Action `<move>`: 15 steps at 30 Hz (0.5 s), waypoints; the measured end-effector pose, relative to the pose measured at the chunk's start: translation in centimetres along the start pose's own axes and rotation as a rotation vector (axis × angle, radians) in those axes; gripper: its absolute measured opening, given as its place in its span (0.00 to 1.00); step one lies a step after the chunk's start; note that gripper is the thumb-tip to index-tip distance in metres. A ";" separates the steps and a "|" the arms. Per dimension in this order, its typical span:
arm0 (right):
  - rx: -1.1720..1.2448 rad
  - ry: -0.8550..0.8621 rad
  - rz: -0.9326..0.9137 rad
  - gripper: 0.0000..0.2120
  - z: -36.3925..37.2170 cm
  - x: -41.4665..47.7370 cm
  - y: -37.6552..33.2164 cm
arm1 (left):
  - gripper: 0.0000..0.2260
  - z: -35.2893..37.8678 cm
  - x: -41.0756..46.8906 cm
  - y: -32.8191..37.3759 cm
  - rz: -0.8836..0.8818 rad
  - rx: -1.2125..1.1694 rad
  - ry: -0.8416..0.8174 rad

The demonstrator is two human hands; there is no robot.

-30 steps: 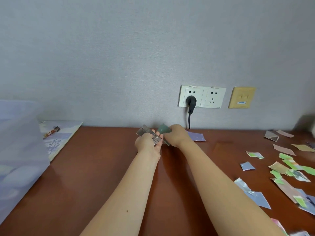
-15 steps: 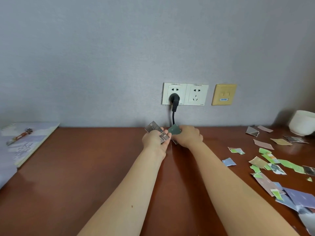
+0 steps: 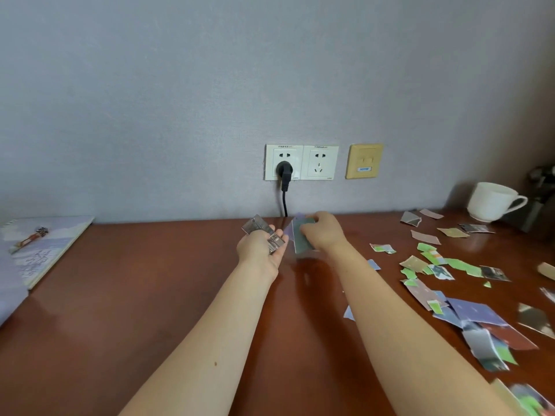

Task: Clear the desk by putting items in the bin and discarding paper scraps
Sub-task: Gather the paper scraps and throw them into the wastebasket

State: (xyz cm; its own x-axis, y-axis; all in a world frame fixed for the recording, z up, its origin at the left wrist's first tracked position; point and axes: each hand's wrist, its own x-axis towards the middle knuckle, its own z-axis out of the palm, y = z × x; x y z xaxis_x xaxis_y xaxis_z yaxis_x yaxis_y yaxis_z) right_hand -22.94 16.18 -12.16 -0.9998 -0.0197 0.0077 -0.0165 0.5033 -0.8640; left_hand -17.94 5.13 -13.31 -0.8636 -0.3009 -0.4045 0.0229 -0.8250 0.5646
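Observation:
My left hand (image 3: 260,247) holds a small stack of grey paper scraps (image 3: 265,234) near the back middle of the brown desk (image 3: 150,295). Just to its right, my right hand (image 3: 322,232) pinches a grey-green and lilac paper scrap (image 3: 297,235), lifted a little off the desk. Several torn scraps (image 3: 438,265) in green, lilac, brown and grey lie scattered over the right side of the desk. No bin shows in the view.
A white cup (image 3: 492,201) stands at the back right beside a dark object. A lilac notebook (image 3: 45,247) with a small red pen-like thing on it lies at the left. A black plug (image 3: 283,171) sits in the wall socket, its cord dropping behind the desk.
The view has swung to the right, so the pale bin at the left has left the frame and the cup has come in. My right hand has lifted a larger scrap off the desk.

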 end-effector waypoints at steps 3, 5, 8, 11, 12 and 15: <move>0.258 0.062 0.004 0.03 -2.2 -3.1 0.2 | 0.15 0.3 -2.3 -1.3 -0.018 -0.005 -0.008; 0.342 0.055 -0.026 0.03 -3.4 -5.5 0.3 | 0.15 0.5 -4.0 -2.6 -0.055 -0.001 -0.032; 0.363 0.057 -0.081 0.04 -4.8 -8.5 0.7 | 0.16 1.1 -6.9 -4.7 -0.113 0.037 -0.142; 0.291 0.116 -0.085 0.04 -6.4 -10.7 1.9 | 0.15 1.9 -9.5 -6.3 -0.173 0.035 -0.222; 0.244 0.139 -0.091 0.06 -7.1 -11.4 2.4 | 0.17 2.2 -10.5 -6.8 -0.200 0.039 -0.242; 0.126 0.186 -0.104 0.05 -9.0 -13.3 4.1 | 0.13 2.6 -12.9 -8.4 -0.259 0.131 -0.298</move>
State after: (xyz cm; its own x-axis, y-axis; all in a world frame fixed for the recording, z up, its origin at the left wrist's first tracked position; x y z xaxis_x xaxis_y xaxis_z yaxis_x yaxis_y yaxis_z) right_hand -9.85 26.26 -11.23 -0.9781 0.0996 0.1829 -0.1299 0.3948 -0.9095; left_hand -8.28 17.17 -10.94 -0.9409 0.0756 -0.3302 -0.2616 -0.7814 0.5665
